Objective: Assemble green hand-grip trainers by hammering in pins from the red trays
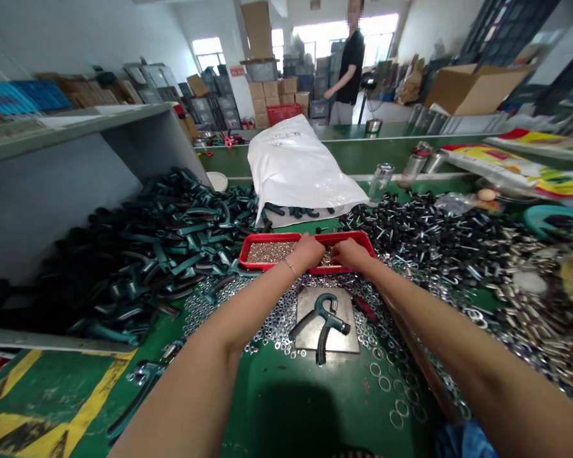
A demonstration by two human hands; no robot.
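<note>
My left hand [309,250] reaches over the inner edge of the right red tray [367,242], its fingers curled down. My right hand [351,254] is in the same tray, fingertips bunched among the small metal parts [326,258]. What either hand pinches is too small or hidden to make out. The left red tray [272,238] holds many tiny brass-coloured pieces [270,252]. Nearer to me, a dark green hand grip strengthener [323,318] lies with its handles spread on a square metal plate [352,340], between my forearms.
Green hand grip parts [172,235] are heaped at left, by a grey shelf [138,143]. Nuts [272,312] surround the plate; a red-handled tool [365,309] lies beside it. Black-headed bolts [420,229] pile up at right. Behind the trays lies a white sack [300,165]. A person [351,67] stands beyond.
</note>
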